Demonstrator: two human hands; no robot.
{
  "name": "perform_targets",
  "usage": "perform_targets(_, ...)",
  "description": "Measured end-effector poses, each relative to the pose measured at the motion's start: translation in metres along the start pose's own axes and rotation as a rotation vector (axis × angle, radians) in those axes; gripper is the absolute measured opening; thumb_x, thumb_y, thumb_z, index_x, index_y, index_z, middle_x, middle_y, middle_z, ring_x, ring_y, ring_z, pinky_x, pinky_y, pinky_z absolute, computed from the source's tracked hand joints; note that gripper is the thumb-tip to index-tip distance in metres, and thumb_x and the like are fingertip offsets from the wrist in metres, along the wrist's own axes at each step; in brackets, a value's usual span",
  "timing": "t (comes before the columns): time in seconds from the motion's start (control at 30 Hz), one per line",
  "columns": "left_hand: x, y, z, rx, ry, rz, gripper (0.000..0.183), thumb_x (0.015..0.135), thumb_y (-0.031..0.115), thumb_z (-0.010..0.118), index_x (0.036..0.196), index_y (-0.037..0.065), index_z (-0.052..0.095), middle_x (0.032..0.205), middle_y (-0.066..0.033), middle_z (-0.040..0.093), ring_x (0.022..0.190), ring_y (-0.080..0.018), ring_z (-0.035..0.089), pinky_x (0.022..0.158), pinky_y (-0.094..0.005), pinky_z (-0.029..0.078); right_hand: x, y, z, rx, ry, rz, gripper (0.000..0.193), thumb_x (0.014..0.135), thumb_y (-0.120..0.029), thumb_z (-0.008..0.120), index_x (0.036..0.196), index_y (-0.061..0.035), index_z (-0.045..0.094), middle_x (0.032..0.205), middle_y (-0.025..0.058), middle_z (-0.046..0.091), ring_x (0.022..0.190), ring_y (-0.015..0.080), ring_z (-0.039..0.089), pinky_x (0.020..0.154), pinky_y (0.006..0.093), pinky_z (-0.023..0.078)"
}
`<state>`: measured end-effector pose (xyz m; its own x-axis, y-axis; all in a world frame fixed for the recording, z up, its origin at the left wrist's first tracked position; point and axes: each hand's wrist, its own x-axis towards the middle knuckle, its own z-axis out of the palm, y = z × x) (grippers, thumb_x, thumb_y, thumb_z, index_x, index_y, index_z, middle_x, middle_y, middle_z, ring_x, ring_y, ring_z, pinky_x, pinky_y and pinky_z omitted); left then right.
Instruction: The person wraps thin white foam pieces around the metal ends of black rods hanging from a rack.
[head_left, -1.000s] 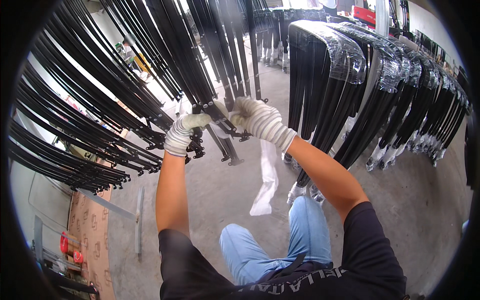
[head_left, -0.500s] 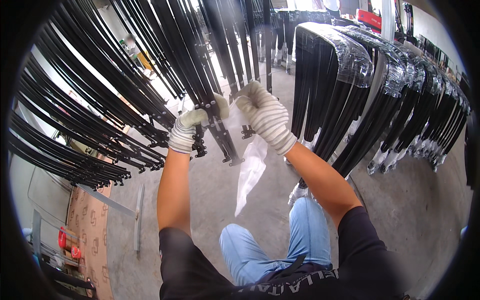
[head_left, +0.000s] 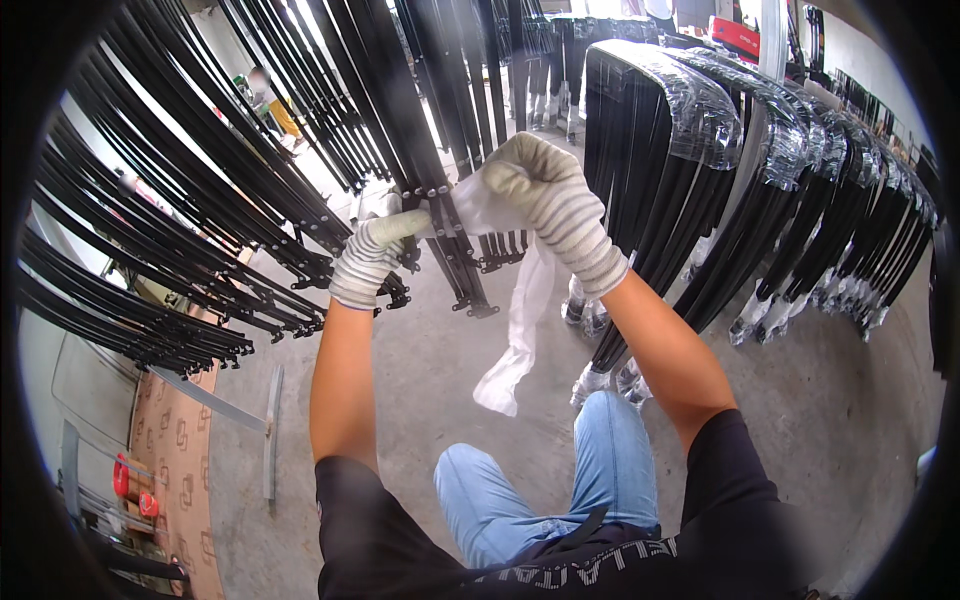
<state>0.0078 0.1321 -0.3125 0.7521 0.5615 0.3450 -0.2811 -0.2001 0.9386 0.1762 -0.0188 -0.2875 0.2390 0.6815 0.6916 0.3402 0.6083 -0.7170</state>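
My left hand [head_left: 372, 255], in a striped white knit glove, grips the lower part of a bundle of black metal bars [head_left: 455, 225], its thumb lying across their front. Silver bolt heads or rivets show on the bars, and small feet stick out at their lower ends. My right hand [head_left: 555, 210], gloved alike, is closed on a thin, translucent white wrapping strip [head_left: 522, 325] just right of the bars. Part of the strip stretches between that hand and the bars; its loose tail hangs down above the floor. The fingertips of my left hand are partly hidden.
Rows of hanging black bars [head_left: 160, 230] fill the left side. To the right stand several black frames [head_left: 640, 130] with clear film on their bent tops and wrapped feet. A metal stand leg [head_left: 272, 430] rests on the concrete floor. Far off, a person [head_left: 262, 95] stands behind the bars.
My right hand has moved right and slightly up, pulling the strip away from the bars. The strip's tail has swung and unfurled. My left hand stays at the bars.
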Motion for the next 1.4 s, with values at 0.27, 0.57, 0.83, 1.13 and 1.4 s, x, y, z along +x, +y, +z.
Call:
perform_targets(0.27, -0.027, 0.001, 0.031, -0.112, 0.292, -0.105, 0.028, 0.072, 0.026, 0.066, 0.093, 0.010, 0.056, 0.065, 0.0013, 0.055, 0.045, -0.0057, 0.046, 0.035, -0.0161, 0.032, -0.013, -0.021, -0.001, 0.294, 0.001, -0.028, 0.012, 0.076, -0.013, 0.061, 0.075, -0.0021, 0.056, 0.067, 0.0026, 0.058, 0.060, 0.0068, 0.053, 0.054, 0.0199, 0.046)
perform_targets(0.57, -0.004, 0.023, 0.053, 0.010, -0.003, 0.227, 0.056, 0.065, 0.021, 0.073, 0.112, 0.006, 0.048, 0.092, -0.0044, 0.059, 0.077, -0.0109, 0.057, 0.060, -0.0190, 0.046, -0.026, -0.019, -0.010, 0.353, -0.138, 0.048, 0.016, 0.077, -0.012, 0.061, 0.089, -0.0023, 0.056, 0.076, 0.0023, 0.059, 0.073, 0.0074, 0.055, 0.066, 0.0191, 0.046)
perform_targets(0.83, 0.007, 0.059, 0.058, 0.143, -0.106, 0.202, 0.049, 0.067, 0.011, 0.064, 0.111, 0.000, 0.046, 0.079, -0.0084, 0.060, 0.074, -0.0169, 0.058, 0.070, -0.0276, 0.046, -0.051, -0.030, 0.021, -0.015, -0.105, -0.042, 0.027, 0.082, -0.004, 0.049, 0.109, -0.0005, 0.051, 0.091, 0.0044, 0.060, 0.080, 0.0106, 0.057, 0.069, 0.0238, 0.047)
perform_targets(1.13, 0.027, 0.030, 0.015, 0.041, -0.444, 0.046, 0.043, 0.062, 0.026, 0.068, 0.093, 0.000, 0.055, 0.078, -0.0098, 0.059, 0.072, -0.0159, 0.057, 0.068, -0.0258, 0.045, -0.078, 0.014, 0.054, 0.381, 0.089, -0.015, 0.041, 0.076, -0.008, 0.056, 0.115, -0.0043, 0.047, 0.079, 0.0093, 0.061, 0.067, 0.0180, 0.057, 0.065, 0.0297, 0.048)
perform_targets(1.4, 0.015, 0.036, 0.023, 0.456, -0.150, -0.028, 0.052, 0.062, 0.035, 0.067, 0.095, -0.004, 0.056, 0.078, -0.0078, 0.058, 0.066, -0.0137, 0.058, 0.048, -0.0212, 0.048, -0.060, 0.077, 0.024, 0.683, 0.074, 0.671, 0.019, 0.068, -0.013, 0.068, 0.079, -0.0020, 0.057, 0.072, 0.0045, 0.058, 0.067, 0.0121, 0.054, 0.061, 0.0230, 0.047)
